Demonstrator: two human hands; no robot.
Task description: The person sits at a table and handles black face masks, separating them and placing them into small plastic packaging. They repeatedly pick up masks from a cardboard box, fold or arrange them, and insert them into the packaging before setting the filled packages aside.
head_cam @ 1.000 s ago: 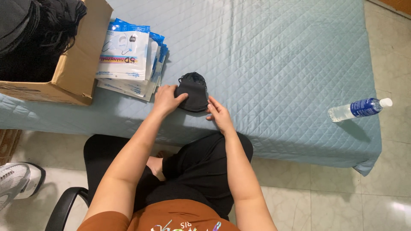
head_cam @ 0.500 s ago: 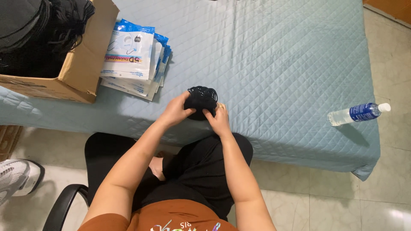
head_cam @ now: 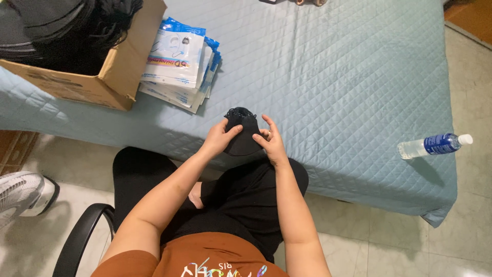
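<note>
Head view: 2 hands, left hand (head_cam: 219, 138) and right hand (head_cam: 271, 143), closed on black mask (head_cam: 243, 134), long axis running away from the person, narrow end pointing toward far bed (head_cam: 328, 77) edge.

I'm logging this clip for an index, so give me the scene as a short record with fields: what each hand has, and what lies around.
left hand: grips the left edge of a black face mask
right hand: holds the mask's right edge, fingers curled over it
mask position: held at the near edge of the blue quilted bed cover
stack of packets: white and blue, on the cover, left of the mask
cardboard box: open, dark items inside, far left
water bottle: lying on its side, right edge
</note>
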